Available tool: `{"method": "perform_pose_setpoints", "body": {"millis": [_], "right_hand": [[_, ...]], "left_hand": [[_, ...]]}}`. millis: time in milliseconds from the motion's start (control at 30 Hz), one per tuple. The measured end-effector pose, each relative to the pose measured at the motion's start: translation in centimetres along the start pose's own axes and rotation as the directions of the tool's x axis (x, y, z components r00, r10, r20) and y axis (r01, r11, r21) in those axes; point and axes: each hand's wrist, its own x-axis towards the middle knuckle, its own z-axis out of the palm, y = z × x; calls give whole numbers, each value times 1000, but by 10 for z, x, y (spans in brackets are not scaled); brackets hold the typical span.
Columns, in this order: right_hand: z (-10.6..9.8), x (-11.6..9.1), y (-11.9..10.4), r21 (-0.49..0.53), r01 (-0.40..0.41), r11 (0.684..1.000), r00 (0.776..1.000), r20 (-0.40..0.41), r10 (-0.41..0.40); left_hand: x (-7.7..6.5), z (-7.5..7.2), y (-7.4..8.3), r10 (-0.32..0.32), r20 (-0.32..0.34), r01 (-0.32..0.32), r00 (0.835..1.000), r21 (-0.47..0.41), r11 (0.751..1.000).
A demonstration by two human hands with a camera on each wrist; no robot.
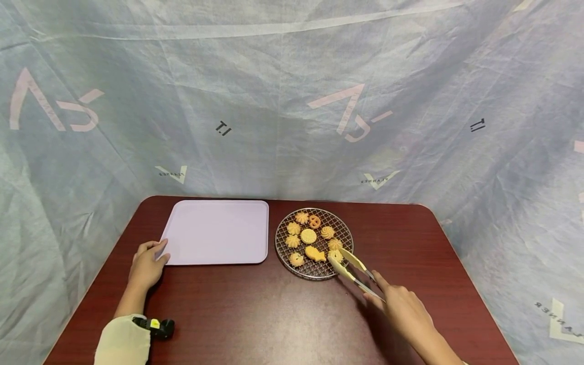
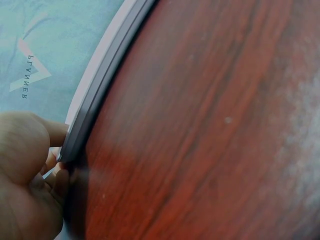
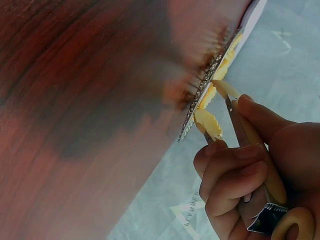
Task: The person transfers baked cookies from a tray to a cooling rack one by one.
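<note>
My left hand (image 1: 149,264) pinches the front left corner of a pale lilac tray (image 1: 216,230); the left wrist view shows thumb and fingers around the rim. A pair of tongs (image 1: 353,274) with pale yellow tips is in my right hand (image 1: 403,304), fingers curled round its arms. Its tips stand on either side of a flower-shaped cookie (image 1: 336,255) at the near right of a round wire rack (image 1: 283,258). Also on the rack lie a fish-shaped cookie (image 1: 315,254), a round cookie (image 1: 308,236), a pretzel-shaped cookie (image 1: 315,221) and several piped cookies (image 1: 293,228).
Tray and rack sit side by side towards the back of a dark red wooden table (image 1: 255,314), with a narrow gap between them. Grey printed cloth (image 1: 283,101) hangs behind the table and along its sides. A black strap (image 1: 157,327) circles the left wrist.
</note>
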Motion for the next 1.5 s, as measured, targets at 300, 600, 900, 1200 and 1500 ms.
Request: {"method": "perform_pose_setpoints", "body": {"millis": [300,600,900,1200,1500], "right_hand": [[-2,-1,0,-16,22,1000,1000,-7,-22],[-4,-4,-1,-5,13,1000,1000,7,-13],[-1,-5,2,10,14,1000,999,-35,-13],[8,3,8,98,29,995,992,-127,-16],[19,18,25,196,69,978,968,-250,-18]], "left_hand": [[0,0,0,-7,13,7,1000,1,1000],[0,1,0,4,-1,-4,1000,4,1000],[-2,-1,3,-15,5,15,1000,3,1000],[-3,0,3,-21,4,21,1000,3,1000],[-3,1,1,8,-8,-8,1000,20,1000]]}}
